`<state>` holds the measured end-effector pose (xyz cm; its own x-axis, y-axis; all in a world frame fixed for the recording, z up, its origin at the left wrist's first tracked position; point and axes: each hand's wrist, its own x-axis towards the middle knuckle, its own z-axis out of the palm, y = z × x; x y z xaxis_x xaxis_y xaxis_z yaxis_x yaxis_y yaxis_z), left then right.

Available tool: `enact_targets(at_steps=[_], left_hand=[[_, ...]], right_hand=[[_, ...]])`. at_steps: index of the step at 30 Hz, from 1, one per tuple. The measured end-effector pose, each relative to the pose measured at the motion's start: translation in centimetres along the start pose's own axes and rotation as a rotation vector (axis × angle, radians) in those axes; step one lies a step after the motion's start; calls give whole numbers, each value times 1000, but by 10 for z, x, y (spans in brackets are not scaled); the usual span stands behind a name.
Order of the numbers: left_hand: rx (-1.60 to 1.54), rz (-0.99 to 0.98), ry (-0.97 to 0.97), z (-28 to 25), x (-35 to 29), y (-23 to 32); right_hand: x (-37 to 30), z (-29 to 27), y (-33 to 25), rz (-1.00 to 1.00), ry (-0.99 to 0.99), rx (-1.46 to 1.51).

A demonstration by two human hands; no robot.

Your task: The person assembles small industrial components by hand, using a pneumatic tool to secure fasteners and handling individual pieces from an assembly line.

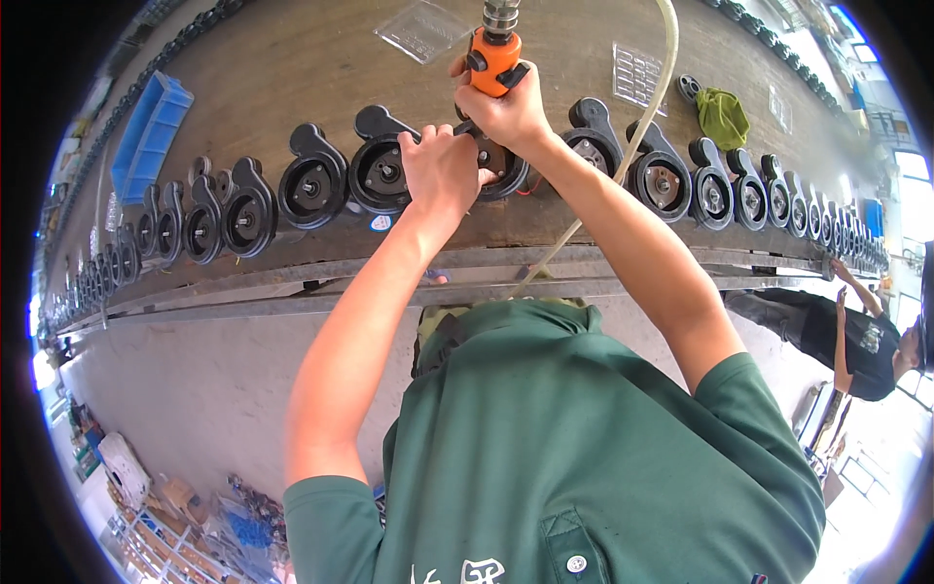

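My right hand [506,112] is wrapped round an orange power screwdriver [498,66] with black parts and a ribbed metal section at its upper end. Its tip is hidden behind my hands. Below it, a black round housing [501,167] with an open, cup-like face stands on the bench, largely covered by my hands. My left hand [443,170] grips this housing at its left side, fingers bent over its top and thumb toward its middle. Close to my left hand stands another black housing [375,180] with a small metal stud at its centre.
Similar housings [662,185] line the bench's [292,78] near edge both ways. A pale hose [637,136] crosses beside my right forearm. Also there are a blue bin [151,136], clear plastic sheets [421,29] and a green cloth [722,117]. Another person [846,341] stands at the right.
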<state>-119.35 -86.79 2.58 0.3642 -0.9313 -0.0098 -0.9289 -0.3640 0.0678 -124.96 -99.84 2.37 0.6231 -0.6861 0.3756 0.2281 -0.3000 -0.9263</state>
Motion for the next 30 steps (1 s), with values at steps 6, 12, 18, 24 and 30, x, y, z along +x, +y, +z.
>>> enact_targets(at_steps=[6, 12, 18, 24, 30], left_hand=[[5, 51, -36, 2, 7, -12], [44, 82, -97, -5, 11, -13], [66, 94, -51, 6, 11, -10], [113, 104, -129, -2, 11, -10], [110, 116, -90, 5, 13, -14]], right_hand=[[2, 1, -7, -34, -62, -90], [0, -2, -7, -30, -30, -85], [-1, -6, -4, -62, -8, -82], [-6, -10, -5, -28, -41, -40], [-6, -8, -5, 32, -1, 13]])
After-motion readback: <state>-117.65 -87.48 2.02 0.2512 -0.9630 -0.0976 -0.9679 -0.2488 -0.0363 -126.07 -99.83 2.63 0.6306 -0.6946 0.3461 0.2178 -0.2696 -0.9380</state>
